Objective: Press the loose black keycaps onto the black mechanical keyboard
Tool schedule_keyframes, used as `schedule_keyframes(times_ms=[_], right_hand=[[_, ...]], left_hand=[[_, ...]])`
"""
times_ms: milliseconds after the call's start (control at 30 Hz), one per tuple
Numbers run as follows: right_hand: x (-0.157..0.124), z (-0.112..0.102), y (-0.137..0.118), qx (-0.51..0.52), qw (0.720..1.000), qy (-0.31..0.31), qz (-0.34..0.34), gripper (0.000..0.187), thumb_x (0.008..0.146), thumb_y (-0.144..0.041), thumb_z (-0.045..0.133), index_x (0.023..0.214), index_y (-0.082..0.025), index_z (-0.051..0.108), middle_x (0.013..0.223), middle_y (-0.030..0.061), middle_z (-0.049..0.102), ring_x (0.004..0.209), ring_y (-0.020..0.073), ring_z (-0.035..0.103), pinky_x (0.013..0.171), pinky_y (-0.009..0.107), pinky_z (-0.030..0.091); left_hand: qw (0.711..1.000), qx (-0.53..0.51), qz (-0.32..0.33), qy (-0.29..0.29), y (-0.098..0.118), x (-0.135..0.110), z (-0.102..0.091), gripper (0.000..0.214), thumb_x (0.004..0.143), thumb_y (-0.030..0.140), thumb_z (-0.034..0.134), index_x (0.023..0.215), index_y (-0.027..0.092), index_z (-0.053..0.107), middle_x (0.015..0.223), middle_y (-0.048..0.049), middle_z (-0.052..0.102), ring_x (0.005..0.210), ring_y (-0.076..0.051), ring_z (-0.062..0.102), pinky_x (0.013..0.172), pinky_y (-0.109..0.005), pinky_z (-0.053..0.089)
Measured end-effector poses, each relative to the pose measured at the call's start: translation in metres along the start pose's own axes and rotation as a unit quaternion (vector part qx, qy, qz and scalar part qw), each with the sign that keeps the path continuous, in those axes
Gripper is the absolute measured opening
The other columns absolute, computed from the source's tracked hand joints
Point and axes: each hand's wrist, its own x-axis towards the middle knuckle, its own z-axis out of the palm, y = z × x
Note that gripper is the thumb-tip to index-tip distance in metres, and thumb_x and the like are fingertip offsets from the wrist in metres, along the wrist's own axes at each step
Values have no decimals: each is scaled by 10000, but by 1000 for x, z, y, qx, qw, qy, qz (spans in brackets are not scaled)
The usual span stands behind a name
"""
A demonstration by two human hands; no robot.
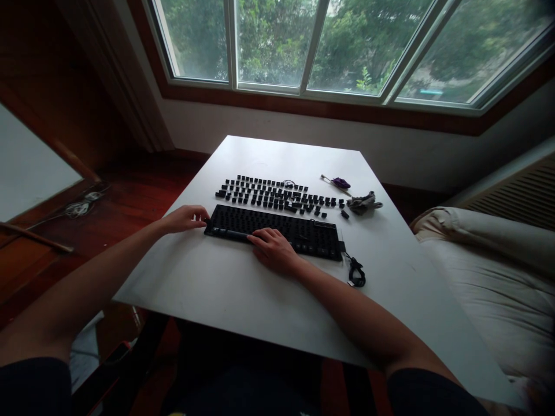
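Observation:
A black keyboard (321, 238) lies on the white table in front of me. At its left end is my left hand (191, 219), fingers curled and thumb close to them in a pinch. Something small and dark shows at these fingertips; whether it is a loose piece or the keyboard's edge I cannot tell. My right hand (273, 248) rests palm down on the keyboard's front edge near the middle, fingers stretched over it. Behind the keyboard, many loose black keycaps (269, 199) stand in rows. A coiled black cable (356, 273) lies beside the keyboard's right end.
On the white table (217, 289), a crumpled grey cloth (364, 203) lies right of the keycaps. Behind it are a purple object (341, 182) and a thin stick-like tool (328, 179). A light-coloured cushioned seat (498, 289) stands to the right, and a window is ahead.

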Motion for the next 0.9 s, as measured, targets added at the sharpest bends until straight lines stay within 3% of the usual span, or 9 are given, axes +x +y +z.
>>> schedule_keyframes(times_ms=[167, 600, 900], right_hand=[[0, 0, 0, -4, 1000, 0, -1, 440, 996, -269, 573, 1431, -206, 575, 1337, 141, 627, 1215, 291, 539, 1009, 464, 442], [-1, 0, 1, -1, 1000, 3, -2, 460, 990, -268, 583, 1447, -226, 565, 1340, 142, 624, 1226, 292, 536, 1016, 473, 444], [0, 1, 0, -1, 1000, 5, 1, 458, 983, -253, 586, 1440, -225, 571, 1332, 140, 627, 1217, 290, 538, 1008, 470, 445]], left_hand=[[998, -8, -12, -58, 4, -5, -2, 354, 791, 526, 679, 1010, 261, 762, 818, -3, 703, 739, -165, 616, 729, -271, 469], [997, -23, -39, -63, 15, -7, -3, 372, 769, 542, 670, 1007, 278, 778, 801, -6, 711, 710, -168, 604, 680, -258, 455], [998, 33, 2, -50, 35, -5, -3, 287, 775, 505, 684, 912, 261, 746, 856, -24, 696, 763, -192, 626, 722, -284, 462]])
